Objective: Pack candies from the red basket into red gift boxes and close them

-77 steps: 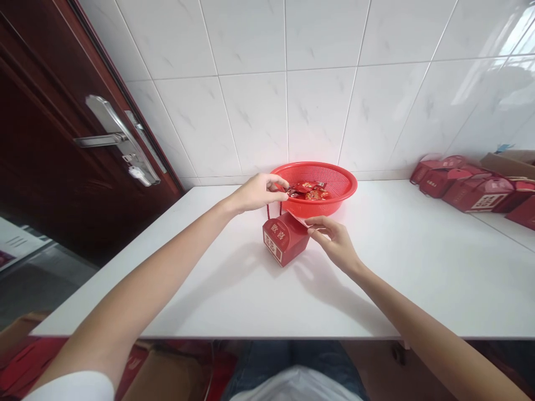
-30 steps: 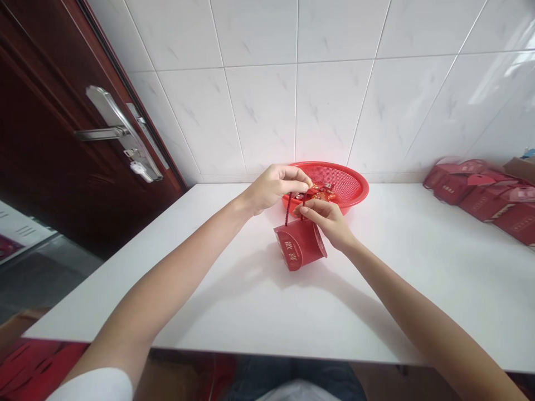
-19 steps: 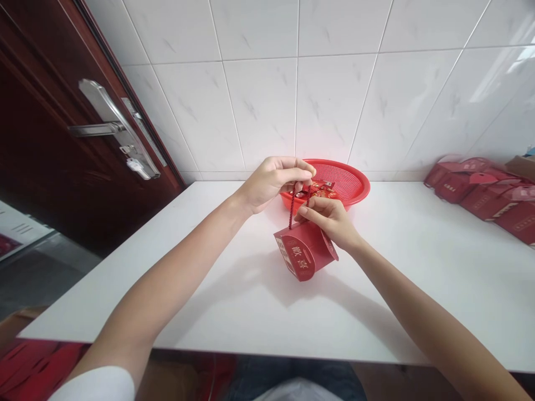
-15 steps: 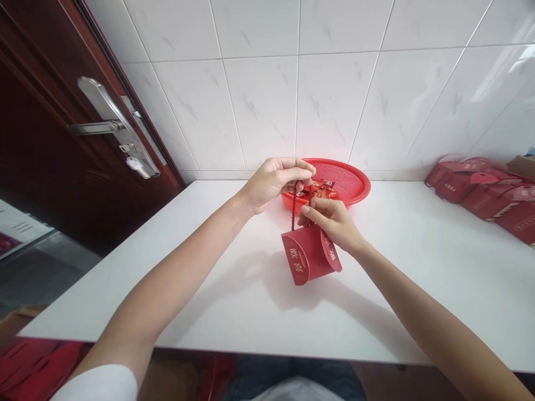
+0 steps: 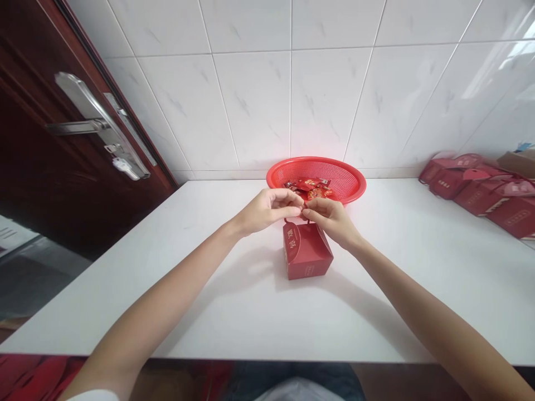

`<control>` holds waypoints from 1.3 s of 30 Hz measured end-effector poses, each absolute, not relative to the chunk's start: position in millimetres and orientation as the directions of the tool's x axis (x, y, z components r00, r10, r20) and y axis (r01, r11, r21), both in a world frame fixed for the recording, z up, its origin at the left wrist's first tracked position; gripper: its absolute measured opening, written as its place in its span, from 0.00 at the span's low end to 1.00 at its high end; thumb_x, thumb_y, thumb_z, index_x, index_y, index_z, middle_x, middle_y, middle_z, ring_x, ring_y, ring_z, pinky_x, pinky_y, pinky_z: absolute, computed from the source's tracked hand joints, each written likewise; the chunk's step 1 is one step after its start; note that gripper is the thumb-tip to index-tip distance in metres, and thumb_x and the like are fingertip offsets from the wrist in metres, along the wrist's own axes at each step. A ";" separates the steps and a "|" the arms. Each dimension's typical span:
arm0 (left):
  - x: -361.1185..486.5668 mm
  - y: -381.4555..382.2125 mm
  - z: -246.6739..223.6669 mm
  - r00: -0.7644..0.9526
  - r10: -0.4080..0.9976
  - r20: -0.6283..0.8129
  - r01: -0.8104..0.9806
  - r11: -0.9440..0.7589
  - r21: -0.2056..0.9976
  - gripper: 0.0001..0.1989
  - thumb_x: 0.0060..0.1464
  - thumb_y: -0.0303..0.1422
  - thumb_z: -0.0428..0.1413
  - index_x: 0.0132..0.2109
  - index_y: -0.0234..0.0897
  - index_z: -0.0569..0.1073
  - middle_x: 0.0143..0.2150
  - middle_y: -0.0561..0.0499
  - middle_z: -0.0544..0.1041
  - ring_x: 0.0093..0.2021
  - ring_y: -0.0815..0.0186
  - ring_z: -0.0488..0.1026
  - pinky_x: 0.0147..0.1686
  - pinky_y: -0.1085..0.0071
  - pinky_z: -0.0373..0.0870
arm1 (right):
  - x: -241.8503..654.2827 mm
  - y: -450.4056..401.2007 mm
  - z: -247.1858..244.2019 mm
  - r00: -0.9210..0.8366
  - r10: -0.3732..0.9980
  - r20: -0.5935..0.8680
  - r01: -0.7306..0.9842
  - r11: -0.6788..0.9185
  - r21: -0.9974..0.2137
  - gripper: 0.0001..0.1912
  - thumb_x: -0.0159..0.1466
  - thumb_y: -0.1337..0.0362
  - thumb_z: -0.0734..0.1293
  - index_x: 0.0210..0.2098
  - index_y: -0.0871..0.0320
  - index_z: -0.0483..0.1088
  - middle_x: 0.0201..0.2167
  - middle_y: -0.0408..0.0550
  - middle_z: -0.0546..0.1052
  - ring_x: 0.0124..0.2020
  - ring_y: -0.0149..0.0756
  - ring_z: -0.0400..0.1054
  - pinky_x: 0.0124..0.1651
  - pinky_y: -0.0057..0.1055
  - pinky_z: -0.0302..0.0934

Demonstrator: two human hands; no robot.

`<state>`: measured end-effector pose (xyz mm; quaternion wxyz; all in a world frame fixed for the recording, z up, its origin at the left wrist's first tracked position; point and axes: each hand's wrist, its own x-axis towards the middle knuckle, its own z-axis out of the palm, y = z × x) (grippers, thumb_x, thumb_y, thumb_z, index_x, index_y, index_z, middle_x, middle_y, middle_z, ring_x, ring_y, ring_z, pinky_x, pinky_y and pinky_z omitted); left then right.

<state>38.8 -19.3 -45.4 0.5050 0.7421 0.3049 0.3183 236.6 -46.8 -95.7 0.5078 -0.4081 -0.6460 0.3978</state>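
Note:
A small red gift box (image 5: pixel 309 253) with gold characters is at the middle of the white table, its body turned slightly to one side. My left hand (image 5: pixel 273 210) pinches the red cord handle above the box. The fingertips of my right hand (image 5: pixel 332 218) meet those of my left and are also closed on the cord. Most of the cord is hidden by the fingers. Behind my hands stands a red plastic basket (image 5: pixel 353 181) holding red-wrapped packets (image 5: pixel 315 189).
Several finished-looking red boxes (image 5: pixel 480 192) stand in a group at the right back. A tiled wall (image 5: pixel 254 106) runs behind the white table (image 5: pixel 234 328). At left is a dark red door (image 5: pixel 29 167) with a metal handle (image 5: pixel 77 127). Red items (image 5: pixel 33 376) lie below the table's front left edge.
Both hands have come together on the cord, my left moving down and my right slightly nearer to it. The box has turned, showing more of its front side and less of its right flap.

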 end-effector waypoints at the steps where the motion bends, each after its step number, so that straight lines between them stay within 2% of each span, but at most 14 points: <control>1: 36.4 -21.1 -47.5 0.611 0.774 0.169 0.144 -0.318 0.937 0.12 0.51 0.37 0.65 0.40 0.35 0.79 0.40 0.48 0.79 0.42 0.62 0.76 0.46 0.64 0.73 | 237.4 -46.4 -95.1 -0.160 0.930 0.330 0.111 0.349 -0.930 0.10 0.60 0.56 0.72 0.33 0.57 0.76 0.34 0.47 0.80 0.37 0.41 0.75 0.42 0.38 0.69; 5: 26.4 -27.0 -59.6 0.601 0.774 0.200 0.211 -0.395 0.894 0.11 0.51 0.37 0.65 0.40 0.37 0.79 0.42 0.48 0.80 0.45 0.60 0.77 0.51 0.62 0.73 | 245.7 -46.0 -94.9 -0.194 0.919 0.343 0.080 0.363 -0.928 0.06 0.59 0.61 0.70 0.35 0.55 0.76 0.34 0.45 0.81 0.39 0.42 0.76 0.47 0.41 0.70; 8: 18.7 -30.4 -72.9 0.620 0.757 0.208 0.271 -0.455 0.848 0.10 0.54 0.37 0.64 0.43 0.39 0.80 0.45 0.48 0.80 0.49 0.58 0.76 0.57 0.59 0.71 | 256.6 -47.9 -97.7 -0.271 0.906 0.325 0.041 0.348 -0.937 0.10 0.61 0.62 0.69 0.41 0.55 0.76 0.37 0.46 0.82 0.44 0.42 0.77 0.50 0.41 0.69; 11: 13.1 -33.3 -86.2 0.619 0.757 0.209 0.299 -0.473 0.829 0.14 0.56 0.40 0.63 0.48 0.42 0.79 0.49 0.47 0.79 0.53 0.57 0.75 0.60 0.58 0.69 | 264.9 -50.9 -101.8 -0.335 0.898 0.286 0.046 0.319 -0.947 0.14 0.61 0.62 0.70 0.46 0.54 0.76 0.42 0.48 0.81 0.47 0.43 0.76 0.49 0.41 0.70; 15: 13.4 -36.1 -97.2 0.613 0.772 0.166 0.307 -0.427 0.851 0.18 0.57 0.42 0.63 0.53 0.45 0.76 0.55 0.48 0.78 0.57 0.55 0.74 0.62 0.56 0.68 | 265.9 -52.7 -106.8 -0.351 0.896 0.272 0.086 0.320 -0.944 0.16 0.61 0.61 0.72 0.49 0.55 0.76 0.45 0.50 0.81 0.48 0.43 0.76 0.50 0.43 0.70; 18: 17.0 -37.9 -100.5 0.590 0.797 0.131 0.316 -0.377 0.871 0.19 0.57 0.44 0.62 0.53 0.44 0.75 0.57 0.46 0.77 0.57 0.54 0.74 0.62 0.54 0.68 | 263.1 -51.4 -111.2 -0.325 0.899 0.292 0.088 0.336 -0.938 0.16 0.60 0.61 0.74 0.47 0.56 0.77 0.46 0.50 0.81 0.48 0.42 0.76 0.54 0.44 0.69; 28: 24.7 -37.3 -113.6 0.536 0.841 0.071 0.282 -0.258 0.924 0.19 0.52 0.41 0.63 0.50 0.39 0.75 0.55 0.44 0.76 0.56 0.52 0.74 0.59 0.53 0.69 | 260.5 -51.5 -123.6 -0.299 0.912 0.280 0.092 0.320 -0.943 0.16 0.57 0.63 0.75 0.46 0.55 0.76 0.48 0.52 0.80 0.51 0.45 0.74 0.53 0.43 0.70; 33: 27.5 -35.2 -111.7 0.542 0.837 0.073 0.275 -0.258 0.926 0.18 0.50 0.39 0.62 0.48 0.38 0.75 0.55 0.44 0.76 0.54 0.53 0.75 0.58 0.54 0.70 | 253.2 -52.8 -123.2 -0.292 0.886 0.361 0.088 0.401 -0.912 0.20 0.56 0.68 0.72 0.49 0.53 0.74 0.50 0.50 0.79 0.52 0.44 0.73 0.56 0.44 0.68; 36: 27.8 -33.5 -110.9 0.558 0.824 0.099 0.258 -0.286 0.923 0.18 0.51 0.38 0.62 0.48 0.39 0.76 0.55 0.45 0.76 0.54 0.53 0.75 0.59 0.54 0.71 | 247.1 -57.0 -121.5 -0.258 0.868 0.424 0.095 0.459 -0.883 0.21 0.56 0.70 0.70 0.50 0.53 0.73 0.48 0.49 0.79 0.52 0.43 0.73 0.55 0.43 0.67; 39: 27.9 -33.6 -115.6 0.566 0.811 0.152 0.219 -0.325 0.920 0.17 0.52 0.37 0.62 0.50 0.41 0.77 0.56 0.46 0.77 0.55 0.54 0.75 0.60 0.54 0.70 | 244.0 -62.4 -115.1 -0.203 0.880 0.429 0.110 0.456 -0.883 0.18 0.58 0.67 0.70 0.48 0.54 0.73 0.39 0.46 0.79 0.45 0.41 0.74 0.51 0.41 0.68</control>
